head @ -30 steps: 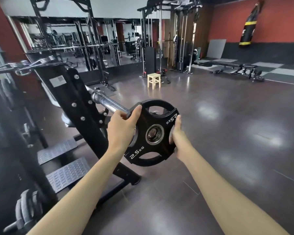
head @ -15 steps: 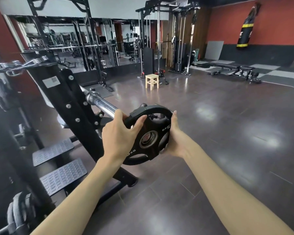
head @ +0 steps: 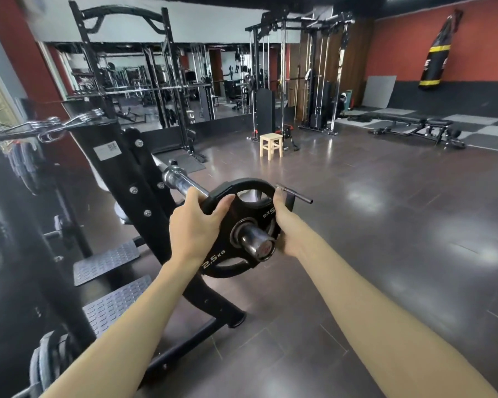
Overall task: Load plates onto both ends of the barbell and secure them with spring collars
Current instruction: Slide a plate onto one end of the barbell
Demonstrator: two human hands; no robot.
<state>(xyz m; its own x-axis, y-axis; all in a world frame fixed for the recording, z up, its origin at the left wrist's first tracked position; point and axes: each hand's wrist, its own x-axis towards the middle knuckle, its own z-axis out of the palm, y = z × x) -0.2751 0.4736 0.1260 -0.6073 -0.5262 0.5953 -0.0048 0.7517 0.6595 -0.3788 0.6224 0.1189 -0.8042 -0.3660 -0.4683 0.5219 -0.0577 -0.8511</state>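
Observation:
A black 2.5 kg plate point(head: 227, 264) sits on the chrome sleeve of the barbell point(head: 181, 183), near the sleeve's end. The sleeve tip point(head: 260, 245) pokes out through the plate's centre hole toward me. My left hand point(head: 194, 228) grips the plate's upper left rim, thumb on the front face. My right hand point(head: 289, 228) holds the right rim from the side. The barbell rests in a black rack point(head: 133, 179) to the left. No spring collar is visible on this sleeve.
Perforated foot plates point(head: 107, 264) and stored plates point(head: 51, 361) lie low on the left. A thin black peg point(head: 296, 195) sticks out behind the plate. A wooden stool point(head: 270, 145), a cable machine point(head: 296, 81) and a bench point(head: 414, 127) stand farther off on the dark floor.
The plate has gone from being held off the end of the sleeve, to lined up with it, to threaded onto it. Both hands moved with it toward the rack.

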